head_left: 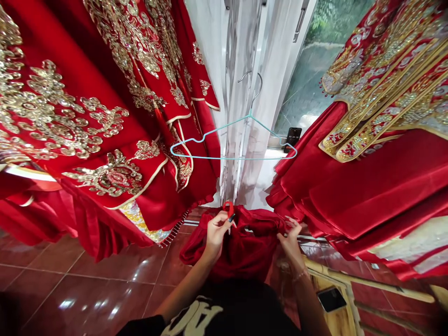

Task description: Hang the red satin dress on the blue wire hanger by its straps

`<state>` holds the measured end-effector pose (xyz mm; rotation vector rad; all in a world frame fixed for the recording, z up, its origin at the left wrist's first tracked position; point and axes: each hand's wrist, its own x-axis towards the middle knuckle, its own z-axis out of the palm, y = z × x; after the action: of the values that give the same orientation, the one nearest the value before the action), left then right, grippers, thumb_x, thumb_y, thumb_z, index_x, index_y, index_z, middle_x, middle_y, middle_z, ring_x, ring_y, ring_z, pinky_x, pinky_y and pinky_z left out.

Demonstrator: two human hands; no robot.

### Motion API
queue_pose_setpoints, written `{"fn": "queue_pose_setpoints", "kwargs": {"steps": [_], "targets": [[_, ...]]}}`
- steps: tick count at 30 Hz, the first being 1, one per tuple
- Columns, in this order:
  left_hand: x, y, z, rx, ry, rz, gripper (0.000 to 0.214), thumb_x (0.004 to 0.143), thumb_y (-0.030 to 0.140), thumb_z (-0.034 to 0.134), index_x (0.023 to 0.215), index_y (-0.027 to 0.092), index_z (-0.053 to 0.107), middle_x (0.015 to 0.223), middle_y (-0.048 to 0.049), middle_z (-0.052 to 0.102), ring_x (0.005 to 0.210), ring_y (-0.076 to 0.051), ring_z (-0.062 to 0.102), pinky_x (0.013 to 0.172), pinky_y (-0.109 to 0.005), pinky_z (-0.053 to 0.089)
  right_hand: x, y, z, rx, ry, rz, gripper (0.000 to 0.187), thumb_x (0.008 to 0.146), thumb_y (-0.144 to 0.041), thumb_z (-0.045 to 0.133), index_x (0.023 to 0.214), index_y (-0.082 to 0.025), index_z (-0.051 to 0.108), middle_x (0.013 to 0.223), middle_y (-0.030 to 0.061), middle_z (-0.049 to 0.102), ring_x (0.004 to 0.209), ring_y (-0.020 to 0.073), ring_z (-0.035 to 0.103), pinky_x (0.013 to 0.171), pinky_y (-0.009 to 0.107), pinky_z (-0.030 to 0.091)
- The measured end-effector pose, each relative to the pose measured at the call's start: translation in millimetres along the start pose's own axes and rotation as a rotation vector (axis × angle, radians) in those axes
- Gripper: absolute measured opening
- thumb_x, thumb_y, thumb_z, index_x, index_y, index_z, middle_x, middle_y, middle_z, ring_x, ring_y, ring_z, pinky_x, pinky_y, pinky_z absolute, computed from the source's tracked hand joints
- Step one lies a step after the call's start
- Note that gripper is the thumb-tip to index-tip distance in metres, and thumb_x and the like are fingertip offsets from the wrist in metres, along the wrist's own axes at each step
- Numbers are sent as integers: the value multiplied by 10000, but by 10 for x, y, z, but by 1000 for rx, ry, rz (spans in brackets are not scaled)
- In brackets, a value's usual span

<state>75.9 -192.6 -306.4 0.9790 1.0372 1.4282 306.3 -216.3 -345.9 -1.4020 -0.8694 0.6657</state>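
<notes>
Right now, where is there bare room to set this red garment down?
Brown floor tile shows left of your left hand, below the hanging embroidered red robe. Crowded on the right: satin robe, wooden frame, phone.

"What is the person wearing?"

"A black short-sleeved T-shirt [227, 305] with a large cream print [192, 319] on the chest."

"Can you read the print?"

"Not really. It looks like bold lettering, and the bottom of the view cuts it off."

"What about the sleeves?"

"The left sleeve [142, 325] is black too and shows only at the lower edge of the view."

"Any jewellery?"

"Yes, a thin, pale, metallic-looking bracelet [300, 276] sits on the wrist of the right hand [291, 240]."
</notes>
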Motion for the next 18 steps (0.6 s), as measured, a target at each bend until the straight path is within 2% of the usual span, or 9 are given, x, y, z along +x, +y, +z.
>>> {"fn": "queue_pose_setpoints", "kwargs": {"steps": [1, 2, 5, 7, 10, 12, 14, 16, 18], "targets": [[-20, 11, 22, 23, -29, 10, 282, 691, 418, 788, 561, 222, 633, 680, -14, 555, 694, -167, 511, 693, -304, 433, -9, 28, -14, -50, 20, -24, 477, 539, -187, 642, 1013, -216, 600, 1056, 58, 639, 999, 235, 606, 929, 429, 517], [-43, 16, 47, 47, -60, 16, 261, 692, 393, 783, 552, 227, 638, 678, -16, 562, 700, -173, 521, 702, -310, 438, -33, 19, 0, -62, -36, -28, 435, 577, -201, 656, 1012, -214, 634, 1095, 76, 655, 1053, 249, 609, 985, 450, 498], [-118, 3, 109, 108, -158, 4, 223, 705, 350, 761, 545, 240, 652, 672, -24, 585, 699, -194, 547, 712, -331, 452, -125, -149, 193, 66, -459, -41, 232, 799, -282, 605, 975, -232, 747, 1099, 89, 733, 1091, 255, 660, 1038, 452, 492], [-163, -17, 119, 143, -195, 0, 226, 714, 364, 763, 550, 245, 663, 684, -35, 615, 718, -214, 577, 731, -349, 464, -147, -276, 387, 145, -669, -61, 218, 849, -317, 603, 942, -246, 787, 1042, 78, 770, 1052, 256, 696, 1017, 439, 518], [-218, -46, 93, 247, -171, 33, 272, 724, 426, 779, 553, 244, 672, 700, -51, 655, 743, -236, 602, 771, -374, 464, -128, -357, 630, 192, -775, -85, 205, 839, -331, 650, 943, -253, 809, 1026, 73, 788, 982, 253, 730, 971, 433, 556], [-246, -60, 74, 317, -127, 58, 292, 728, 452, 782, 560, 237, 675, 694, -50, 659, 726, -230, 599, 761, -370, 460, -129, -332, 724, 188, -790, -134, 222, 859, -326, 638, 975, -256, 813, 1085, 78, 782, 1006, 248, 734, 974, 430, 564], [-258, -59, 48, 320, -91, 66, 294, 733, 444, 776, 572, 220, 676, 692, -47, 651, 713, -215, 596, 723, -345, 468, -139, -268, 761, 157, -750, -226, 246, 878, -325, 627, 1029, -260, 809, 1157, 79, 765, 1096, 253, 714, 1017, 434, 551], [-242, -24, -31, 278, -68, 52, 291, 739, 427, 767, 588, 194, 681, 678, -39, 631, 676, -188, 590, 665, -308, 477, -103, -199, 734, 116, -607, -304, 272, 887, -347, 631, 1080, -255, 800, 1201, 86, 750, 1170, 266, 688, 1067, 451, 526], [-189, 72, -213, 201, -9, 35, 274, 744, 432, 763, 672, 171, 717, 654, -30, 628, 631, -170, 594, 639, -291, 498, 50, -162, 628, 93, -377, -316, 320, 889, -370, 646, 1144, -231, 779, 1227, 103, 737, 1195, 285, 677, 1096, 485, 505]]}}
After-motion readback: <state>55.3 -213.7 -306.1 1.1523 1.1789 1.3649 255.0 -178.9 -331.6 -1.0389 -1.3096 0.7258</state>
